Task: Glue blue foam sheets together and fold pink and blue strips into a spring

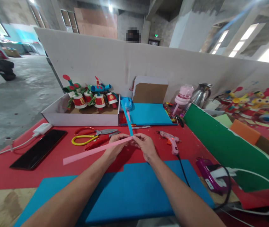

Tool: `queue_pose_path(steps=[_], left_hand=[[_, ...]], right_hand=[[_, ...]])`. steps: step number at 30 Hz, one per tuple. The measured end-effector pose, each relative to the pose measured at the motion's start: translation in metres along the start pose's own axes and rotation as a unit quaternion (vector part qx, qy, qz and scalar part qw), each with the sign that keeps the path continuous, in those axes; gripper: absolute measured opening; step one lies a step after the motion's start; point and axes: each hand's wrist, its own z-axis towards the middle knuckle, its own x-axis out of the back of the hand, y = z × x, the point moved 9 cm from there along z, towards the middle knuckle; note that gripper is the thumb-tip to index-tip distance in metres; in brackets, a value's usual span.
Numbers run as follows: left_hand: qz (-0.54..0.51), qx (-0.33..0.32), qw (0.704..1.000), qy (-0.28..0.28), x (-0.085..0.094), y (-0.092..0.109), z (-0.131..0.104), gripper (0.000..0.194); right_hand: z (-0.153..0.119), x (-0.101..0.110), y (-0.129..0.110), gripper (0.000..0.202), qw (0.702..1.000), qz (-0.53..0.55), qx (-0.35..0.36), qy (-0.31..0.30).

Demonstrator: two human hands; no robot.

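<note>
A pink paper strip (94,152) and a blue paper strip (128,121) meet at their ends between my fingertips, roughly at a right angle. My left hand (117,145) is closed on the strips from the left, partly behind the pink one. From the right, my right hand (145,145) pinches the same joint. The pink strip runs down to the left, while the blue one points up and away. Just left of my hands lie scissors (84,139) with red and yellow handles. To the right, a pink hot glue gun (172,142) rests on the red table with a small light lit.
A white box (82,119) holds several paper-cup figures. Blue sheets (148,114) lie behind my hands, and blue board (115,195) covers the near edge. A black phone (38,149) lies left. A green panel (231,151), purple power strip (211,176) and cables stand right.
</note>
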Motion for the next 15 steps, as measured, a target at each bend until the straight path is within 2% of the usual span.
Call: queue_pose_path(steps=[4,8,15], left_hand=[[0.029,0.006,0.999,-0.013,-0.004,0.005,-0.002,0.026],[0.010,0.002,1.000,0.000,-0.001,0.002,-0.001,0.025],[0.028,-0.001,0.999,0.037,0.009,-0.002,0.001,0.022]], right_hand=[[0.002,0.005,-0.006,0.032,0.999,-0.012,0.035,0.020],[0.001,0.000,-0.010,0.030,0.998,-0.035,0.057,0.006],[-0.001,-0.006,-0.002,0.032,1.000,-0.016,0.010,-0.022]])
